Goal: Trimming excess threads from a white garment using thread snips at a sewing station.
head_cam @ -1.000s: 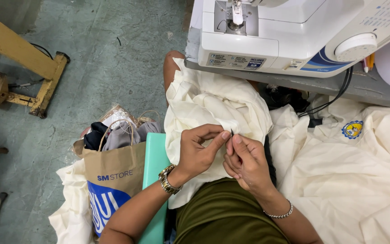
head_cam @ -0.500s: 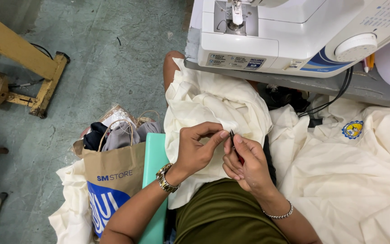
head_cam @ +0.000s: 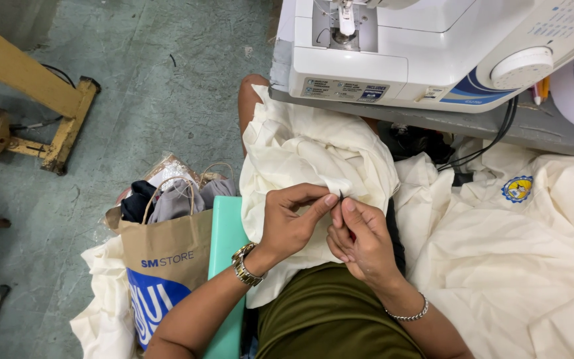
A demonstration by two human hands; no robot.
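On the lap, the left hand pinches a fold of cream cloth; the right hand touches it, its grip closed on a small dark tool. Beside: paper bag on the floor. Beyond: sewing machine on a grey surface.

Single head-worn view, steeply downward and close over the lap, sewing machine at the top edge.

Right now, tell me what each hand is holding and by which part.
The left hand pinches a fold of the cream fabric at its edge. The right hand grips a small dark tool low down, only its tip showing.
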